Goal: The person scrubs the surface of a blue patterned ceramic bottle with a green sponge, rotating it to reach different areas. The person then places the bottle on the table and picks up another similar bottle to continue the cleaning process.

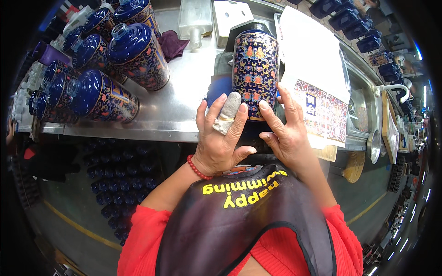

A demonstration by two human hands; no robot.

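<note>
A dark blue bottle (pixel 256 69) with a colourful floral pattern lies in front of me, its neck pointing away, on a dark support that is mostly hidden. My left hand (pixel 220 138) is at the lower left of the bottle, fingers spread; a grey cloth cover (pixel 230 108) wraps one finger. Its fingertips are beside the bottle's near end, and I cannot tell if they press on it. On the other side, my right hand (pixel 287 131) has its fingers stretched out, the fingertips at the bottle's lower right edge. Neither hand grips anything.
Several similar blue bottles (pixel 138 55) stand on the metal table (pixel 179 110) at left, near a purple cloth (pixel 172 45). A clear square bottle (pixel 195 20) lies behind. White paper (pixel 311 50) and a patterned decal sheet (pixel 322 110) are at right, beside a sink (pixel 361 96).
</note>
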